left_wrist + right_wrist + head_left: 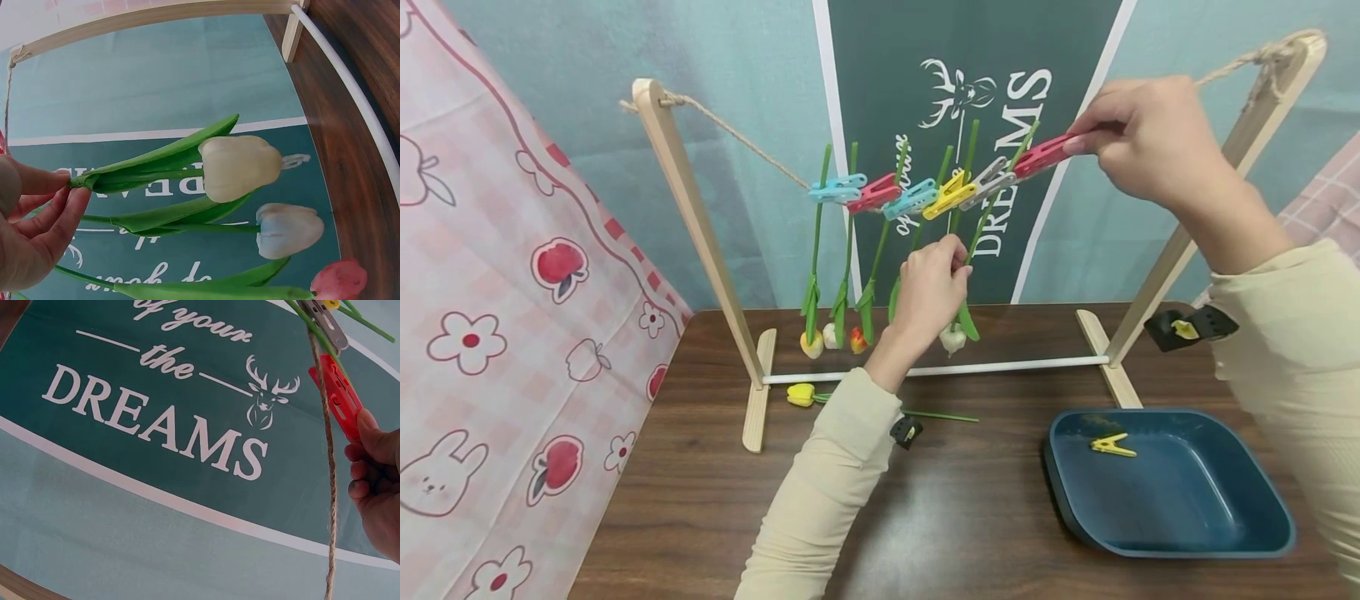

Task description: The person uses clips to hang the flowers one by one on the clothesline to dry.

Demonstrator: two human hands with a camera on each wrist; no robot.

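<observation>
My left hand (928,283) pinches the stem of a white tulip (240,167), which hangs head down; the fingertips are just above its leaves. Higher up on the right, my right hand (1157,142) grips a red clothespin (337,400) by its handle end. The clothespin's tip meets the rope (331,506) and the tulip's upper stem; whether it clamps both cannot be told. Along the rope, blue, red, yellow and grey clothespins (950,196) hold several upside-down tulips, among them a bluish-white tulip (290,231) and a pinkish-red tulip (340,279).
The rope spans two wooden posts (700,225), joined low down by a white rod (1000,367). A yellow tulip (801,395) lies on the brown table (700,517). At the front right stands a dark blue basin (1180,500) with a yellow clothespin (1112,446) inside.
</observation>
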